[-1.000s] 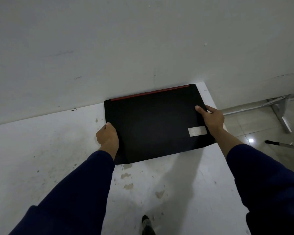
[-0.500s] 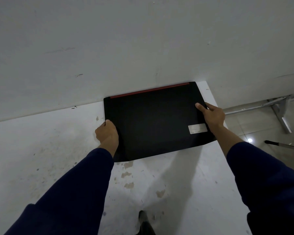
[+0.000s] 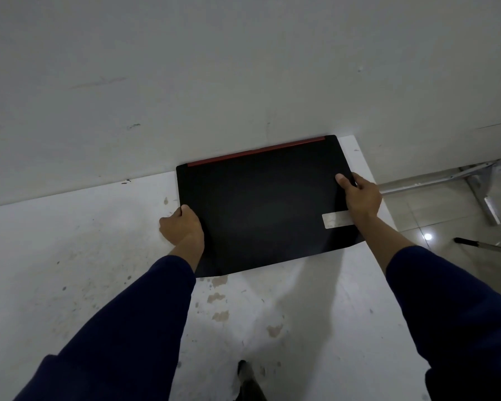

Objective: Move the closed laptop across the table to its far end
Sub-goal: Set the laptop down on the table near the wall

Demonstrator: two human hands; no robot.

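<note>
A closed black laptop (image 3: 261,206) with a red strip along its back edge and a pale sticker near its front right corner lies at the far right end of the white table (image 3: 70,256). Its red edge sits against the wall. My left hand (image 3: 181,227) grips the laptop's left edge, thumb on top. On the opposite side my right hand (image 3: 360,196) holds the right edge, thumb on the lid. Dark blue sleeves cover both forearms.
The grey wall (image 3: 214,82) runs directly behind the table. The table top is stained with brown spots. Beyond its right edge lie a tiled floor, a metal frame (image 3: 480,183) and a dark-tipped rod (image 3: 486,246). A dark object (image 3: 248,380) sits at the table's near edge.
The laptop has slid a little farther toward the wall, with both hands moving along on its edges; its red edge now meets the wall.
</note>
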